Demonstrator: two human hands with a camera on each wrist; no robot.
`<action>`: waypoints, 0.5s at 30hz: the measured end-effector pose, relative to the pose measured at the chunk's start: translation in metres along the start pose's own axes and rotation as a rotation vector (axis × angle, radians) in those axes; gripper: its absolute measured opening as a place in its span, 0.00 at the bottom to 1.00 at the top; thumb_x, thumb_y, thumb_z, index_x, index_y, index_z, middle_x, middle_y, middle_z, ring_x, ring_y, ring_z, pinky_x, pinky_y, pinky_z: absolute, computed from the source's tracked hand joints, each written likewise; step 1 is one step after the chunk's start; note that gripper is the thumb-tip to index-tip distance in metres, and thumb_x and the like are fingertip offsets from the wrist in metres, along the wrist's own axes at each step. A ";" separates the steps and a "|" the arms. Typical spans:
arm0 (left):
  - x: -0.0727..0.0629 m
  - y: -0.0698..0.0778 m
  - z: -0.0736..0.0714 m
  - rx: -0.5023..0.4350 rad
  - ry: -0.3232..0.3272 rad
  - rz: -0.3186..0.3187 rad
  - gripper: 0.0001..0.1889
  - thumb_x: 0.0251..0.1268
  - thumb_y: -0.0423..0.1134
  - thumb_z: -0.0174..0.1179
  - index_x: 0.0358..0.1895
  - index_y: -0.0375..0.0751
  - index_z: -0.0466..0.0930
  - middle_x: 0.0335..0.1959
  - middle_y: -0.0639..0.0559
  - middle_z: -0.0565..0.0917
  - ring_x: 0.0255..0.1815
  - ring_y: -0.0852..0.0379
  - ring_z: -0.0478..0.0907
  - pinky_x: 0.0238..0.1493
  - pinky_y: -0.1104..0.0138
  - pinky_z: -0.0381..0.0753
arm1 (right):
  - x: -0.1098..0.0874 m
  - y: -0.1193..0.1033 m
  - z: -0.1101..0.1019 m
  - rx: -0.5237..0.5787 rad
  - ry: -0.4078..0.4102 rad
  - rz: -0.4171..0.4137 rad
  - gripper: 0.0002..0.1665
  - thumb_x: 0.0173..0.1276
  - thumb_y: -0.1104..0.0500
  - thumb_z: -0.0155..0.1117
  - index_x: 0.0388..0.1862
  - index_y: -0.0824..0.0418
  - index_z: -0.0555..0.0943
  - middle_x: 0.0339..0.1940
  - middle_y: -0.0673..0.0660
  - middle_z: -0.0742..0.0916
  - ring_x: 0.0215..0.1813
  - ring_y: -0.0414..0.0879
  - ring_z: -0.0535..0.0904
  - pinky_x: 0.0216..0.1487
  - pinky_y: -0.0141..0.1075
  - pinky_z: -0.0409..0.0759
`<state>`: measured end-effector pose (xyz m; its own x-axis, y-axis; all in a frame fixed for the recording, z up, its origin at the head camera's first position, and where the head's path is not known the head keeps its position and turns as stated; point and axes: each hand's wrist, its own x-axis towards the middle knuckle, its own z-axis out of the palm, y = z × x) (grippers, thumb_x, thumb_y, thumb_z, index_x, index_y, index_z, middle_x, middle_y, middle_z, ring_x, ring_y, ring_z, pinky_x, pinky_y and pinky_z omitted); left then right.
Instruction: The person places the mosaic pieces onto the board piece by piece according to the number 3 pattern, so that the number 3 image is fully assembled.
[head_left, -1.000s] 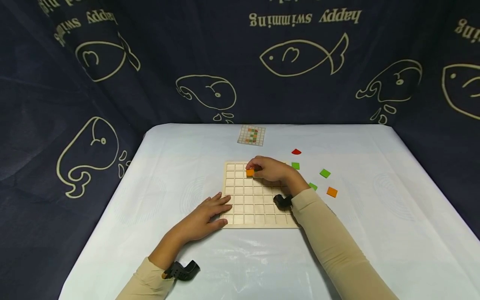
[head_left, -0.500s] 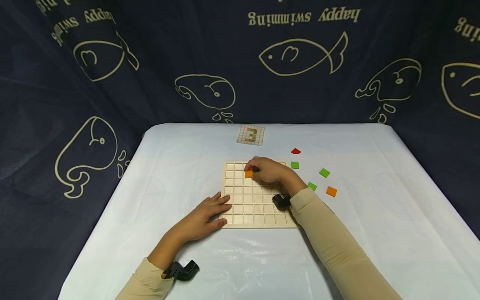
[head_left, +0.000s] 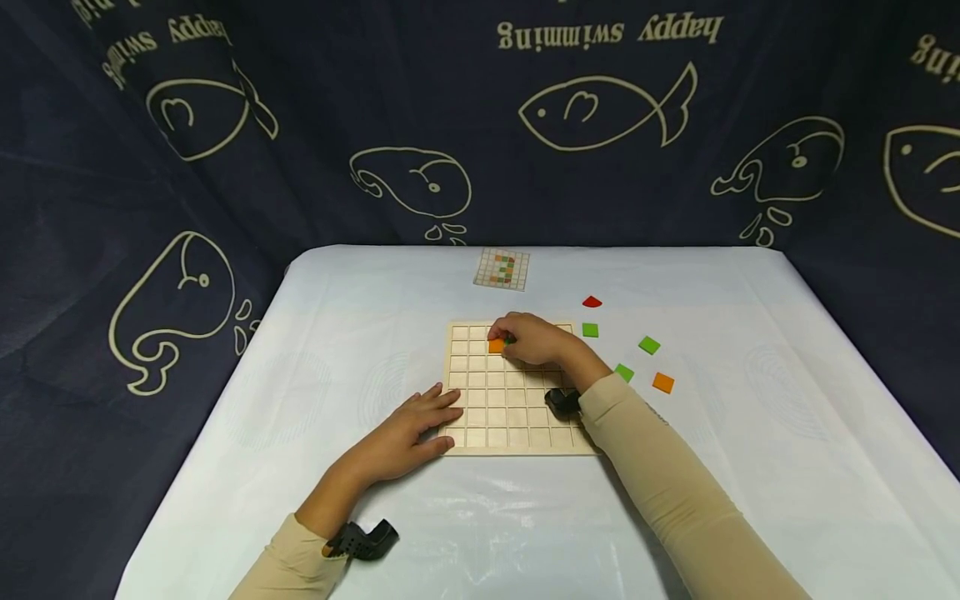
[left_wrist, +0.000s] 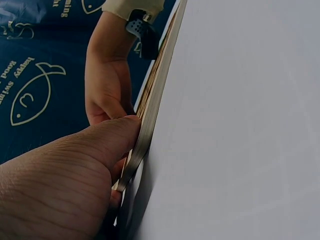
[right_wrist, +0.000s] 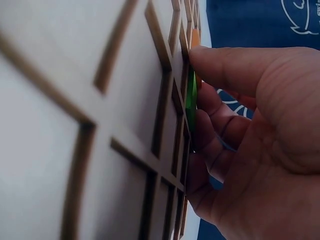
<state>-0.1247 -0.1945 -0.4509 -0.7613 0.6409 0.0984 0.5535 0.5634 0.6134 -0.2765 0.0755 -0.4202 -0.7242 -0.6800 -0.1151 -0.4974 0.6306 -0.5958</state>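
A wooden grid board lies flat on the white table. My right hand reaches over its upper part and pinches an orange square tile low at the grid, thumb and fingertips at the tile. Right beside it sits a green tile, mostly covered by the fingers in the head view. In the right wrist view the thumb overlaps the orange tile. My left hand rests at the board's lower left edge with fingers spread; in the left wrist view its thumb touches the board's side.
To the board's right lie green tiles, an orange tile and a red quarter-round piece. A small card printed with a coloured grid pattern lies behind the board. Dark fish-print cloth hangs beyond the table.
The right hand has shifted slightly left with the orange tile, staying over the same part of the grid. The left hand and the loose pieces have stayed put.
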 end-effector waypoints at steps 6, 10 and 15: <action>0.000 -0.001 0.001 0.006 0.002 0.000 0.26 0.72 0.44 0.61 0.68 0.36 0.74 0.75 0.46 0.65 0.78 0.41 0.50 0.74 0.41 0.48 | 0.000 -0.001 0.000 -0.009 -0.003 0.006 0.17 0.70 0.65 0.63 0.56 0.59 0.80 0.47 0.56 0.80 0.49 0.50 0.75 0.55 0.45 0.74; 0.000 -0.001 0.001 0.009 0.004 0.001 0.26 0.71 0.44 0.61 0.68 0.36 0.74 0.75 0.47 0.65 0.78 0.42 0.50 0.74 0.41 0.48 | 0.000 -0.002 0.000 -0.029 -0.005 0.008 0.18 0.70 0.65 0.63 0.58 0.58 0.80 0.47 0.55 0.80 0.50 0.50 0.75 0.56 0.45 0.74; 0.000 -0.002 0.000 0.006 0.005 -0.001 0.26 0.71 0.45 0.61 0.68 0.37 0.74 0.75 0.47 0.65 0.78 0.43 0.50 0.74 0.42 0.48 | 0.001 -0.001 0.001 -0.039 -0.009 0.008 0.19 0.70 0.64 0.63 0.59 0.57 0.79 0.48 0.55 0.80 0.51 0.50 0.75 0.56 0.45 0.74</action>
<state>-0.1259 -0.1959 -0.4524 -0.7634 0.6378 0.1023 0.5551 0.5669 0.6086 -0.2762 0.0743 -0.4203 -0.7237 -0.6783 -0.1272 -0.5102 0.6500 -0.5632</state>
